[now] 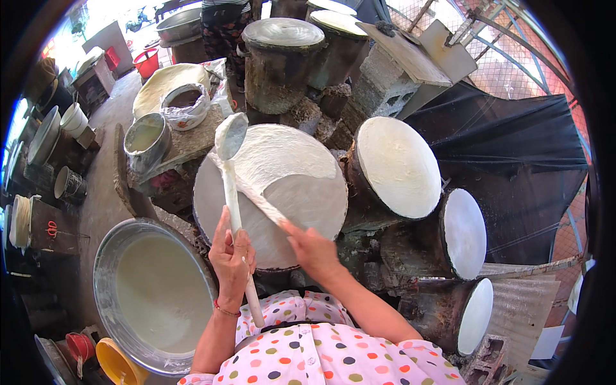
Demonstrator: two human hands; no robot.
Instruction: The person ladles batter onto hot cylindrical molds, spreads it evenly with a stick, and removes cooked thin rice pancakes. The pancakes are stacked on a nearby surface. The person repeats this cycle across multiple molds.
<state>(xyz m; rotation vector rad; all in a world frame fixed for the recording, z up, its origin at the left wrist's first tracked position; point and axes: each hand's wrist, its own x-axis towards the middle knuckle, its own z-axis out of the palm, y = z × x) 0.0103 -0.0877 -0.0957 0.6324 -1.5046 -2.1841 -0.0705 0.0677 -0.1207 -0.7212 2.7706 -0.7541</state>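
My left hand (232,257) grips the pale handle of a long ladle (232,137), whose metal bowl is raised over the left side of a round griddle (308,211). In my right hand (315,252) is a batter-coated stick (260,202), reaching up and left across the griddle; its far end is partly behind the ladle. White batter (288,149) covers the griddle's upper part, with a curved edge against the greyer surface below. A wide metal basin (108,288) of pale liquid batter stands at my lower left.
More drum stoves with round pale tops (399,166) stand to the right and beyond. A metal pot (149,139) and a plastic-wrapped container (185,108) are on a board at upper left. A person (224,29) stands at the back. Concrete blocks (380,77) support boards.
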